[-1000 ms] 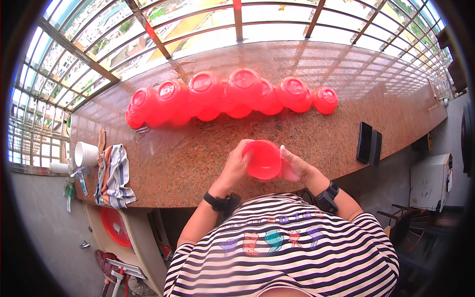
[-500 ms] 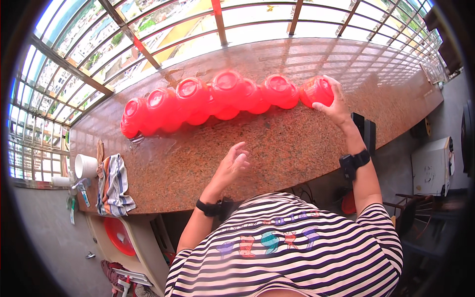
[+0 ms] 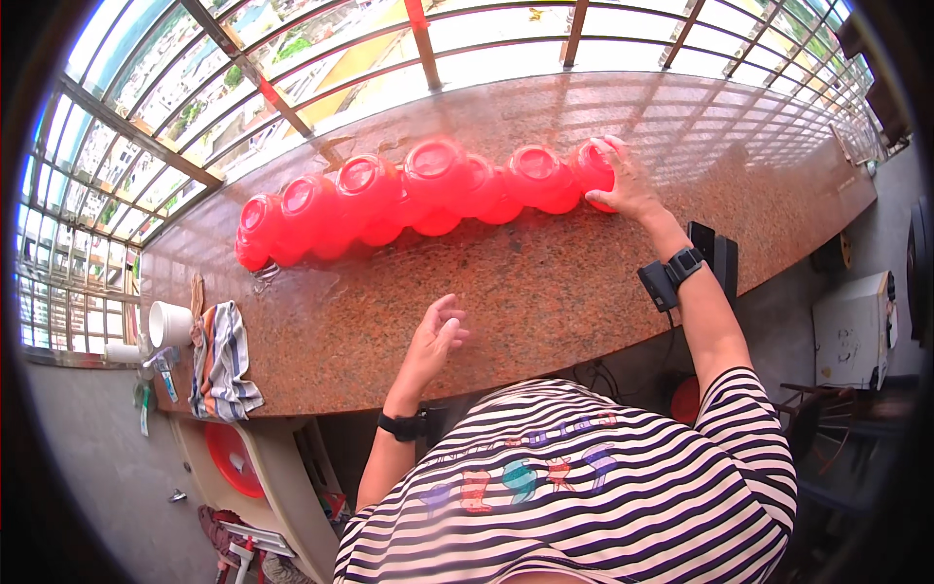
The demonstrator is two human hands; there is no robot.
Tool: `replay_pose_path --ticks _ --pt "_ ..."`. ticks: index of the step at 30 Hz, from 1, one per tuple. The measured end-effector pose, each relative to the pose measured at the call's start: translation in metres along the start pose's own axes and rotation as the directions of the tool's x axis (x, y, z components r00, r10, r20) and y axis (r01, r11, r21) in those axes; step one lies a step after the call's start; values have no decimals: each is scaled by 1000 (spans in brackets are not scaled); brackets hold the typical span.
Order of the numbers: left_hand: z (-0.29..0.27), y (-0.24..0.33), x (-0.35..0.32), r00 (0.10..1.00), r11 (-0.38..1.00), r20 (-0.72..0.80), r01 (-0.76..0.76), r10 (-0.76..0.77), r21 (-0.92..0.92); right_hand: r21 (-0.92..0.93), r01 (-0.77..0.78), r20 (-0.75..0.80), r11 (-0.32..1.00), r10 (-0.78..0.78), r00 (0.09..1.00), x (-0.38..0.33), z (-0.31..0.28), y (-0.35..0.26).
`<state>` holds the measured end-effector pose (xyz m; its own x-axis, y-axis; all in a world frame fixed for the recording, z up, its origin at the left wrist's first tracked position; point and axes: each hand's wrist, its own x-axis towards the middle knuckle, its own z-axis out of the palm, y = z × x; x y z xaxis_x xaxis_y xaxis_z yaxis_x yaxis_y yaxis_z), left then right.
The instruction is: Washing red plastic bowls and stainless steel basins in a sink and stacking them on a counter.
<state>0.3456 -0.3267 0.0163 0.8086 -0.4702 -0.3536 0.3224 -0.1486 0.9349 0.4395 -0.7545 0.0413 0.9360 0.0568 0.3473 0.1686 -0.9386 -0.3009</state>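
Note:
A row of shiny red rounded plastic containers (image 3: pixel 435 175) runs across the far part of the brown stone counter (image 3: pixel 370 321). They sit close together, some raised on others, with round recessed ends facing up. At the row's right end my right hand (image 3: pixel 630 183) grips one red rounded container (image 3: pixel 593 170), thumb on its near side and fingers over its top. That container touches or nearly touches its neighbour. My left hand (image 3: pixel 433 341) hovers near the counter's front edge, fingers loosely apart and holding nothing.
On the left lie a striped cloth (image 3: pixel 224 360), a white cup (image 3: pixel 170 323) and a blue-handled tool (image 3: pixel 165 375). Metal window bars (image 3: pixel 423 49) border the far side. A dark box-like object (image 3: pixel 715 255) stands beside my right forearm. Water wets the counter by the row's left end.
My right hand has moved left with the end container, bringing it against the row. My left hand has shifted slightly left and nearer to me.

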Motion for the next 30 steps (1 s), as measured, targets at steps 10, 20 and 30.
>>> replay_pose_path --ticks 10,20,30 --pt "24 0 4 1000 1000 -5 29 -29 0 -45 -92 74 995 95 993 -12 -10 -7" --pt "50 -3 8 985 994 139 92 -99 60 553 -230 -145 801 364 920 -145 -55 -74" --pt "40 2 29 840 949 509 22 -188 315 674 -646 -11 358 880 476 -341 -10 -188"
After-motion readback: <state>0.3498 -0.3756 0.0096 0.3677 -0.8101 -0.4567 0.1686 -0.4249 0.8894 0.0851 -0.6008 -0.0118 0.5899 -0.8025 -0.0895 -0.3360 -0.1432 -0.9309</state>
